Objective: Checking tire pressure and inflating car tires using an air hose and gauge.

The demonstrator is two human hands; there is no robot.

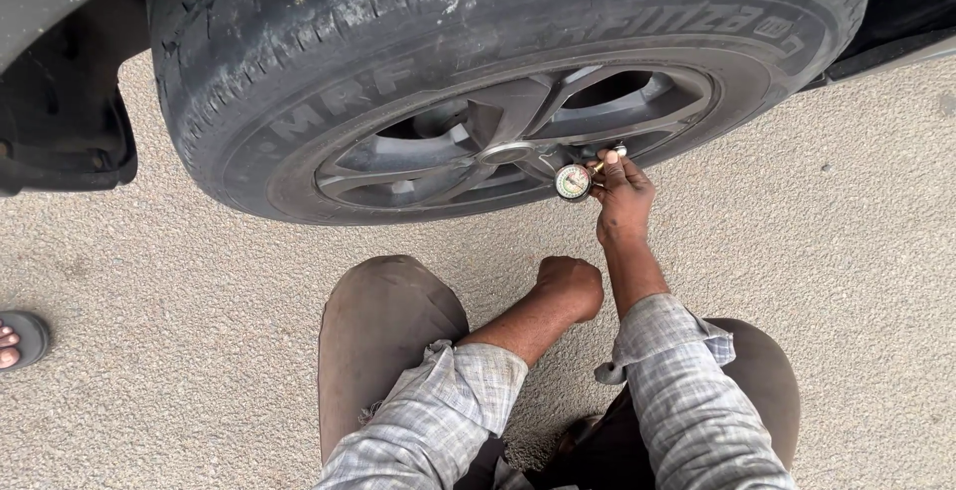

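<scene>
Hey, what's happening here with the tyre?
A person crouches on the gravelly ground beside a car wheel. Their right hand holds a small round dial gauge against the rim, near the spokes. Their left hand is a closed fist, resting free near the knee. Another person's sandalled foot shows at the left edge.

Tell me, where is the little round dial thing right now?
In the head view, the round gauge sits right of centre, held in the right hand against the lower rim of the car wheel, above the fisted left hand.
</scene>
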